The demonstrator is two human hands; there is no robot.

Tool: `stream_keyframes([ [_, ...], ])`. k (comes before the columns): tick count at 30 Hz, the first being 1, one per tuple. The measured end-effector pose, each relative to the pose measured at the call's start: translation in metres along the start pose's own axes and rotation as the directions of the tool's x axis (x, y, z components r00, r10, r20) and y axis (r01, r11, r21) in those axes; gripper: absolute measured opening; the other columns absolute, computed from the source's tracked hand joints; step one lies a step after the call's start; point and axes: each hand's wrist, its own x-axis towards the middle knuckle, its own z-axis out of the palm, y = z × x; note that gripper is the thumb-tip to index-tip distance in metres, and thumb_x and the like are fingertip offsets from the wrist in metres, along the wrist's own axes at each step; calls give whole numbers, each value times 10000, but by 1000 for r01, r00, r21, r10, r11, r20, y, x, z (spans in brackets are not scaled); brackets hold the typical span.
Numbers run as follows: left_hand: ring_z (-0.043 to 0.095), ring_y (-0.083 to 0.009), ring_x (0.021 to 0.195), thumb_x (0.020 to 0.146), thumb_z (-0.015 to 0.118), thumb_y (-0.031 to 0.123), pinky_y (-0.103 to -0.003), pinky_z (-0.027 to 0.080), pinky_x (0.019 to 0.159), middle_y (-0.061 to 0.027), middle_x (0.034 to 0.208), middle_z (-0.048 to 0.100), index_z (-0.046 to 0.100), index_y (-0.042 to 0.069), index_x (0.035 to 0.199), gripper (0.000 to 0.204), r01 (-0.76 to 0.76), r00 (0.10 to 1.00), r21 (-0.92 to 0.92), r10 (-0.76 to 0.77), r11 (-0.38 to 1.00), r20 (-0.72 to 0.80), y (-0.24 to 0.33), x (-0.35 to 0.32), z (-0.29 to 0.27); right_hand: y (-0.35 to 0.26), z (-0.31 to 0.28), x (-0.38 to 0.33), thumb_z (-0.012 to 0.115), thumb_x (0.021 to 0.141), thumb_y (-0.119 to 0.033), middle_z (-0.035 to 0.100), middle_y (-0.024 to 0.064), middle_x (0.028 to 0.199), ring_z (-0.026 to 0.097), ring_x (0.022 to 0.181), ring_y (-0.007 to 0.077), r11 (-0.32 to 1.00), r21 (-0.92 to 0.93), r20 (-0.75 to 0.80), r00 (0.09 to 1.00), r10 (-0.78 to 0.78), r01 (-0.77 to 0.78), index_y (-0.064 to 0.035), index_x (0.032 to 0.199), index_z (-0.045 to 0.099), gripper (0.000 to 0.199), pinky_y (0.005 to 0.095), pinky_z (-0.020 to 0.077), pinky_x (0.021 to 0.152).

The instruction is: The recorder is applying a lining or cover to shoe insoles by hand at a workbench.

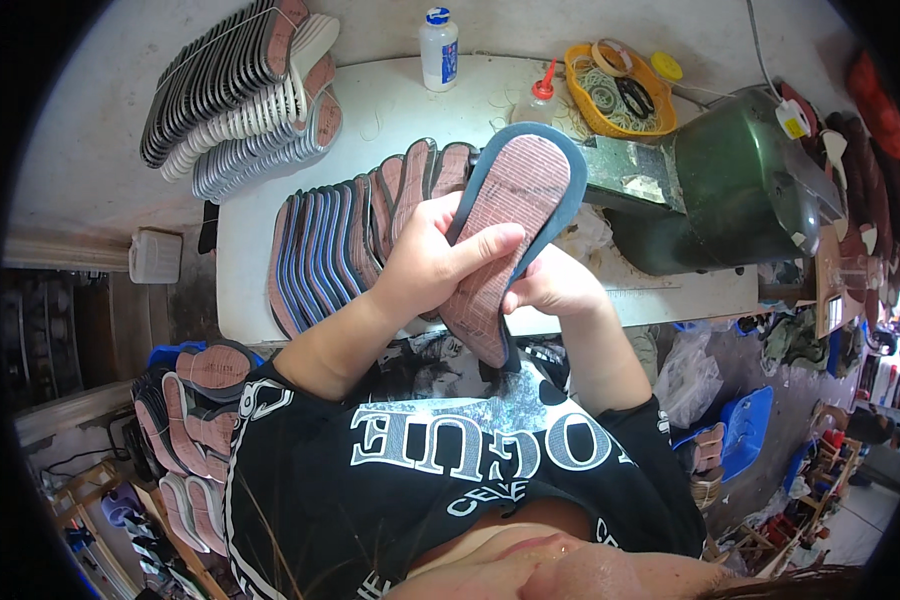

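Between my two hands, a shoe sole point(532, 180) with a pinkish-brown ribbed face and a dark blue-grey edge is held up, tilted, over the front of the white table point(245, 290). My left hand point(440, 258) grips its left side, thumb pressed across the face and fingers going behind. My right hand point(562, 284) is closed on the right edge near the narrow end, where its fingers are partly hidden. Just left of my hands, a row of similar soles point(335, 245) stands packed on edge on the table.
Tied stacks of soles point(225, 85) sit at the far left. At the back are a white bottle point(438, 55), a red-tipped squeeze bottle point(542, 95) and a yellow basket point(582, 98) of bands. A green machine point(735, 195) occupies the right. More soles point(195, 420) are piled lower left; a blue tub point(748, 430) is lower right.
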Motion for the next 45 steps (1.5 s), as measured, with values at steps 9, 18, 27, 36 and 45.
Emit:
stream_keyframes([
  [9, 632, -124, 745, 734, 786, 192, -264, 504, 690, -93, 826, 668, 622, -39, 992, 384, -243, 950, 488, 308, 838, -56, -22, 2, -8, -9, 12, -14, 633, 841, -97, 619, 5, 714, 529, 680, 36, 885, -462, -277, 957, -86, -54, 43, 937, 657, 172, 213, 445, 612],
  [18, 584, -172, 929, 820, 691, 217, -312, 475, 823, -117, 1038, 618, 596, -37, 1040, 350, 4, 967, 55, 11, 998, -256, -15, 61, -28, 32, 10, -23, 595, 919, -208, 645, 50, 991, 574, 923, 106, 990, -130, -265, 961, -79, 46, 14, 1114, 595, 295, 281, 474, 816],
  [27, 419, -308, 1066, 794, 645, 382, -374, 341, 955, -156, 1060, 528, 653, -5, 987, 433, 56, 957, 850, 215, 524, -196, -48, 110, -41, 19, 16, -24, 537, 945, -187, 650, 145, 1005, 670, 851, 222, 959, 221, -451, 890, -62, 179, 73, 1113, 560, 311, 323, 549, 783],
  [36, 447, -301, 1101, 836, 617, 366, -397, 357, 958, -181, 1123, 531, 631, -47, 971, 434, 155, 968, 707, 36, 690, -247, -27, 97, -39, 7, 17, -21, 572, 930, -202, 664, 104, 974, 646, 870, 163, 999, 41, -262, 965, -17, 28, 58, 1087, 598, 304, 298, 518, 789],
  [45, 574, -87, 932, 909, 590, 163, -236, 456, 841, -51, 1049, 623, 551, -18, 1143, 299, 219, 972, -78, -210, 973, 107, 6, 35, -8, 27, -14, 5, 628, 886, -343, 635, 93, 1066, 608, 960, 159, 939, 134, -235, 931, -280, 317, 18, 1198, 530, 486, 302, 488, 837],
])
